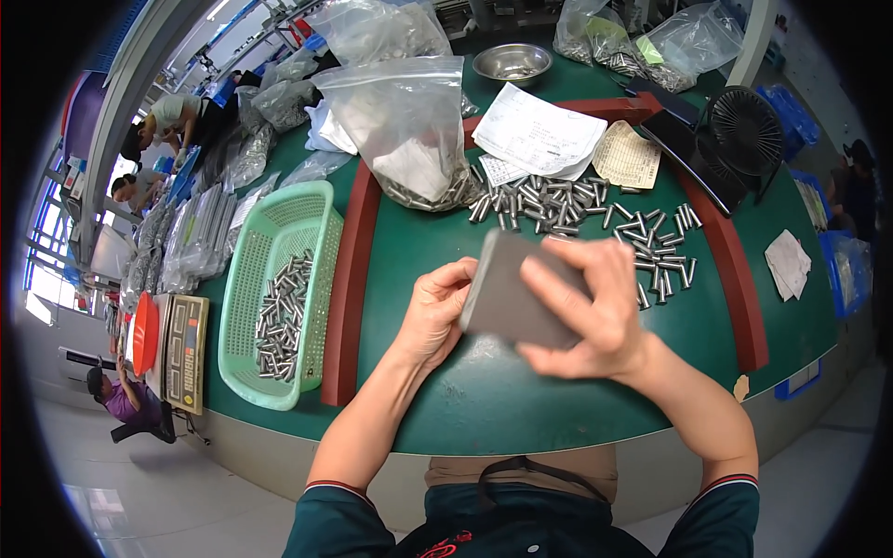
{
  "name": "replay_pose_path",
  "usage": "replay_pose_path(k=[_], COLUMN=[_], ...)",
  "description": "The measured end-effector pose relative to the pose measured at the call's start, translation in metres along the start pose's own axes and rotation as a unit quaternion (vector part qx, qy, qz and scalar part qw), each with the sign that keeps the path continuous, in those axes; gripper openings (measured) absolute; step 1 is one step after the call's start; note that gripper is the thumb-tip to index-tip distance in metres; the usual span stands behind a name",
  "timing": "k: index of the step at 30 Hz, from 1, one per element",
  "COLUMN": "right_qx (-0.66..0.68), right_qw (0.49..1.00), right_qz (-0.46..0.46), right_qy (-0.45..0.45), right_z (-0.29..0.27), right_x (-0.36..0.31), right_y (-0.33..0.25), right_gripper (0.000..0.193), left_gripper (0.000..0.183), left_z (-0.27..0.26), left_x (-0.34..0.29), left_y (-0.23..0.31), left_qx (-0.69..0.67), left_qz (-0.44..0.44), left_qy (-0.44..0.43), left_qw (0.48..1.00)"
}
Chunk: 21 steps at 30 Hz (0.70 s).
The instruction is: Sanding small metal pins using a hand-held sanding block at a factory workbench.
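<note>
My right hand (pixel 606 321) grips a flat dark grey block (pixel 516 288) with a lighter edge, like a sanding block, fingers spread over its face. Some blur shows on this hand. Against the block's left edge is my left hand (pixel 430 312), thumb and fingers pinched together. Its fingertips are partly behind the block, so what they hold is hidden. Beyond the hands, short shiny metal pins with flanged heads (pixel 558 203) lie in a heap on the green table (pixel 502 400). More loose pins (pixel 665 251) are scattered to the right.
Dark red bars (pixel 349 298) frame the work area. On the left stand a green basket (pixel 237 307) of pins and a scale (pixel 186 353). Behind are a bag of pins (pixel 400 121), papers (pixel 539 130) and a metal bowl (pixel 512 63). A black fan (pixel 744 126) stands far right.
</note>
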State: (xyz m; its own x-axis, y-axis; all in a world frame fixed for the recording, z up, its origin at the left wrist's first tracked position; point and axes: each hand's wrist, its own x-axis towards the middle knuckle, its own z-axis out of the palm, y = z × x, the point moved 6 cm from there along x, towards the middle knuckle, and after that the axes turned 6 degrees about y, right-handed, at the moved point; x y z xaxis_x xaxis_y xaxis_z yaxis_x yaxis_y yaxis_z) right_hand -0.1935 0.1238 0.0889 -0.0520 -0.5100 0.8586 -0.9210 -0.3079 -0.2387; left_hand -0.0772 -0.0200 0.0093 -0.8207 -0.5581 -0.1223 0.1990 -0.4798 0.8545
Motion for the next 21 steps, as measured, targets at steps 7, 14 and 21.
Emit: replay_pose_path(k=[7,14,21], right_qx=[-0.069,-0.101,-0.115], right_qw=[0.995,0.993,0.98], right_qz=[0.063,0.059,0.104], right_qy=[0.018,0.012,0.123], right_z=[0.005,-0.005,-0.041], right_x=[0.001,0.004,-0.001], right_y=[0.038,0.046,0.056], right_gripper=[0.074,0.07,0.068], left_gripper=[0.009,0.006,0.019], left_z=[-0.001,0.009,0.036], left_x=[0.009,-0.016,-0.101], left_y=[0.002,0.032,0.11], left_qx=[0.083,0.308,0.623], left_qz=[0.063,0.122,0.336], left_qy=[-0.042,-0.078,0.148], left_qw=[0.994,0.94,0.69])
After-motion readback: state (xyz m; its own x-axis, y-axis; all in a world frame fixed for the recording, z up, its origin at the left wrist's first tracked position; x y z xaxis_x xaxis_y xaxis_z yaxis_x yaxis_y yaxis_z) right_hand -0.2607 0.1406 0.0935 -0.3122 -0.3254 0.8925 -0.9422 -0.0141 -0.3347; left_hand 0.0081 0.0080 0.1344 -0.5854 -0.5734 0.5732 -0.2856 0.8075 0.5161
